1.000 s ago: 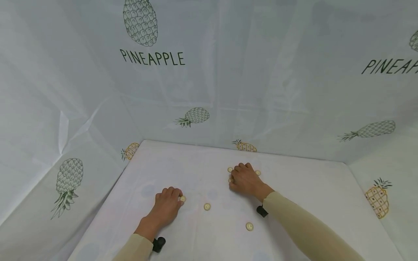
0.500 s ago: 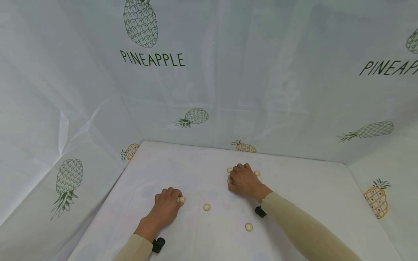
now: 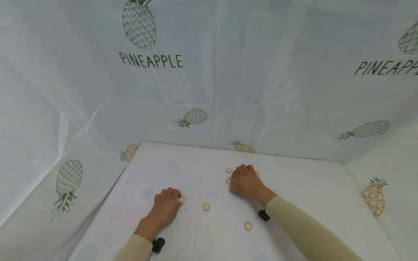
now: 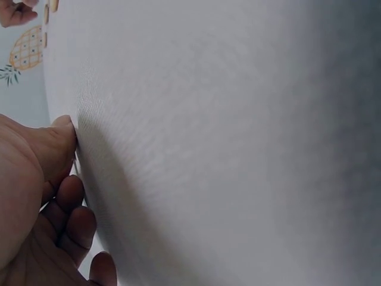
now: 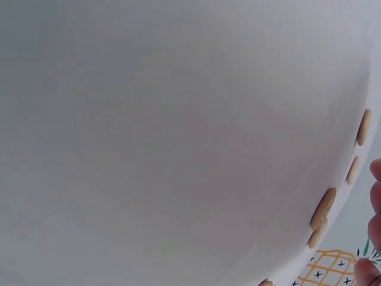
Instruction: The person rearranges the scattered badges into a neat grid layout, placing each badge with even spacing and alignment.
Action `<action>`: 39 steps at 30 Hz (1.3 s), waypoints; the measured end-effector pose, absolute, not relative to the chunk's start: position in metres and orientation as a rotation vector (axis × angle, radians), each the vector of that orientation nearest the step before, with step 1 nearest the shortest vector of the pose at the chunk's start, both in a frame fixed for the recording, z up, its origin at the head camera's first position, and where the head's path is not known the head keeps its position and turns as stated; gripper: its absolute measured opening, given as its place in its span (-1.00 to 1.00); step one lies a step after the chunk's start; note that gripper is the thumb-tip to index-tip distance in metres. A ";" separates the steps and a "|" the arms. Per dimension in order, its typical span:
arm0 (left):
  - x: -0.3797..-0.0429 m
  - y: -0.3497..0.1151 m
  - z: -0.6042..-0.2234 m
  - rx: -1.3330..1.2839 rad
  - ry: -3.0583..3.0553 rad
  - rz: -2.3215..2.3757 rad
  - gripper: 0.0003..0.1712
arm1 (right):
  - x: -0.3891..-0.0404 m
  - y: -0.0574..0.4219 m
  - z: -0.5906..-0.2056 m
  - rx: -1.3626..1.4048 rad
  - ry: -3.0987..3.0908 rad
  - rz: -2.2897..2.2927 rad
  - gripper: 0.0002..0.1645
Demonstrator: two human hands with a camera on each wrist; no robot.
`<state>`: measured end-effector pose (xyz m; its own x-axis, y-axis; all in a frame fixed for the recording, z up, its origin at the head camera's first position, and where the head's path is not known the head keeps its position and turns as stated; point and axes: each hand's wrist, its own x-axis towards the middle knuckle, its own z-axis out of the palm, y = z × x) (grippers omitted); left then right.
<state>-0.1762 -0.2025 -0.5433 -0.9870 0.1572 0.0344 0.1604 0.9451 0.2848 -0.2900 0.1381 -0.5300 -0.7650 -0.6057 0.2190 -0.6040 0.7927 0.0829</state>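
Several small round pale discs, like wooden game pieces with a mark on top, lie on the white-covered table. In the head view my left hand (image 3: 167, 206) has its thumb and forefinger at the edges of one disc (image 3: 181, 199); the left wrist view shows thumb and fingertip down at the cloth, that disc hidden. My right hand (image 3: 247, 182) is lifted beside a far disc (image 3: 229, 181), with another disc (image 3: 229, 170) just behind it. A third disc (image 3: 257, 173) is partly hidden behind the knuckles. In the right wrist view thumb and fingers (image 5: 375, 205) stand apart, holding nothing visible.
One disc (image 3: 206, 207) lies between the hands, and another disc (image 3: 248, 226) lies nearer, below the right hand. White sheets (image 3: 261, 90) printed with pineapples rise behind and beside the table (image 3: 294, 203). Black wrist cameras sit under both wrists.
My right hand has shifted slightly right, off the far disc, which shows more fully now, and covers more of the disc to its right. The left hand stays put.
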 end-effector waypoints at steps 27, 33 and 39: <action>-0.172 -0.198 -0.544 -0.280 -3.042 -0.404 -0.74 | -0.191 0.198 -0.539 1.071 -2.538 0.086 -0.78; -0.172 -0.199 -0.542 -0.272 -3.055 -0.423 -0.74 | -0.175 0.206 -0.542 1.197 -2.519 0.175 -0.72; -0.174 -0.199 -0.545 -0.279 -3.056 -0.428 -0.75 | -0.164 0.208 -0.545 1.278 -2.508 0.230 -0.73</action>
<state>-0.1738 -0.1991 -0.5452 -0.9829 0.1713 0.0678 0.1834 0.9457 0.2683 -0.1643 0.2077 -0.5454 -0.5508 -0.7582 0.3488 -0.8091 0.5877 0.0000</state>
